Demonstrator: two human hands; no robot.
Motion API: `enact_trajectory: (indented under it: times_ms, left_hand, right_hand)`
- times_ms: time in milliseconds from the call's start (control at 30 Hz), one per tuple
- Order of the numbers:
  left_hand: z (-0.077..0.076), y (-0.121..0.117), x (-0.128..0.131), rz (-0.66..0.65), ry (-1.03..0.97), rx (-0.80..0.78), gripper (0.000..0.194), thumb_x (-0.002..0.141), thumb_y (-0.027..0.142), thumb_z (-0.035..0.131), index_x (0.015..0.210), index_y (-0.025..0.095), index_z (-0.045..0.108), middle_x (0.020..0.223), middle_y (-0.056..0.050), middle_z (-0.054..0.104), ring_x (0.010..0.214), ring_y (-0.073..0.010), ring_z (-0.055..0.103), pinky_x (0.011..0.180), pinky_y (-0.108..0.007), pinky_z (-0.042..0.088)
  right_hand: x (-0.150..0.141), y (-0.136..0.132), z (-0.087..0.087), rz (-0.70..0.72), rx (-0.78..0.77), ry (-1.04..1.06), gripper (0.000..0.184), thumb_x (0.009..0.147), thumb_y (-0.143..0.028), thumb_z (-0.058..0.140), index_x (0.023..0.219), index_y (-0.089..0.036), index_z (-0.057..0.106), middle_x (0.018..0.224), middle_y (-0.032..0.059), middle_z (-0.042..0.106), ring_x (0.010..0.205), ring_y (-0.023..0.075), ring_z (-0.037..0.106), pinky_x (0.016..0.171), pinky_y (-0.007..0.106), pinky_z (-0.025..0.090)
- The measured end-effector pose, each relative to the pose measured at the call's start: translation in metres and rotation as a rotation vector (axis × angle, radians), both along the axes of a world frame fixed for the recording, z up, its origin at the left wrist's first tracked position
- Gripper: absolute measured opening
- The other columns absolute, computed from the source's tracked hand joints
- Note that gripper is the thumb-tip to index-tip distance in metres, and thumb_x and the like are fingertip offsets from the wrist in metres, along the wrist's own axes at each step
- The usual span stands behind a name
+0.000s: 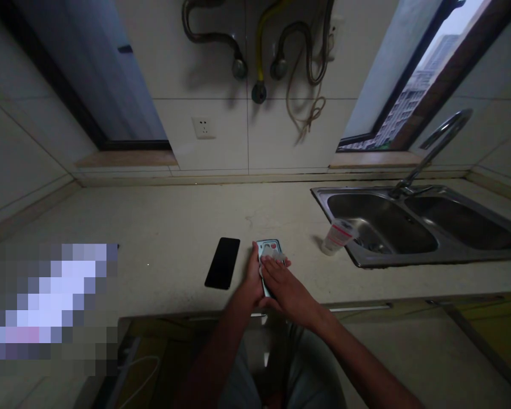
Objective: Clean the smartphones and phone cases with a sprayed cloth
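A light-coloured phone (269, 247) with a red mark near its top lies on the pale countertop (162, 227), close to the front edge. My left hand (252, 279) grips its left side, fingers wrapped round the edge. My right hand (283, 284) lies across its face and presses a small pale wipe (274, 259) against it with closed fingers. A second, black phone (222, 263) lies flat just left of my hands, untouched.
A small plastic bottle with a red label (338, 236) lies at the near left corner of a steel double sink (413, 227) with a curved tap (434, 145). Pipes and hoses (276, 51) hang on the tiled wall above a socket (203, 127).
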State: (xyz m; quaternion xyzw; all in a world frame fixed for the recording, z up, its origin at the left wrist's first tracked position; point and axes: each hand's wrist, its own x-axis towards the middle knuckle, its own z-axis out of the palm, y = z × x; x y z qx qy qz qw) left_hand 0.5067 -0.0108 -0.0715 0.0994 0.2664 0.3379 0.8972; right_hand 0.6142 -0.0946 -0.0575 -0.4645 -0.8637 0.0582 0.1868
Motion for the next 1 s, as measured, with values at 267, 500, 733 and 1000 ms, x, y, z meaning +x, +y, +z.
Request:
enact_trajectory:
  times_ms: [267,500,733,1000]
  left_hand:
    - [0.032,0.030,0.013,0.011,-0.014,0.082,0.074,0.087,0.078,0.033,0.097,0.014,0.067,0.082,-0.016,0.072,0.069,-0.0280,0.070,0.066,-0.043,0.056]
    - [0.042,0.054,0.036,0.111,-0.049,0.192,0.075,0.084,0.080,0.038,0.106,0.015,0.067,0.092,-0.015,0.074,0.092,-0.0320,0.071,0.085,-0.047,0.055]
    - [0.019,0.053,0.050,0.101,-0.060,0.145,0.069,0.086,0.075,0.045,0.108,0.014,0.068,0.103,-0.014,0.074,0.107,-0.0308,0.068,0.101,-0.044,0.049]
    - [0.008,0.058,0.049,0.077,-0.056,0.167,0.065,0.094,0.067,0.037,0.123,0.017,0.066,0.120,-0.012,0.071,0.129,-0.0296,0.056,0.112,-0.043,0.038]
  right_hand:
    - [0.031,-0.017,0.011,0.014,0.041,0.096,0.053,0.095,-0.021,0.056,0.148,-0.023,0.047,0.151,0.0120,0.049,0.141,0.0280,0.045,0.118,0.054,0.038]
    - [0.048,0.020,0.008,-0.174,0.096,0.052,0.062,0.096,-0.042,0.059,0.150,-0.015,0.043,0.155,0.0204,0.041,0.146,0.0341,0.037,0.120,0.060,0.027]
    - [0.035,0.046,-0.003,-0.304,0.096,0.027,0.076,0.098,-0.053,0.046,0.156,-0.008,0.026,0.161,0.0249,0.025,0.153,0.0351,0.017,0.122,0.062,0.013]
    - [0.039,0.100,0.009,-0.325,-0.029,0.065,0.068,0.102,-0.050,0.037,0.155,-0.008,0.029,0.161,0.0249,0.023,0.153,0.0352,0.017,0.121,0.065,0.006]
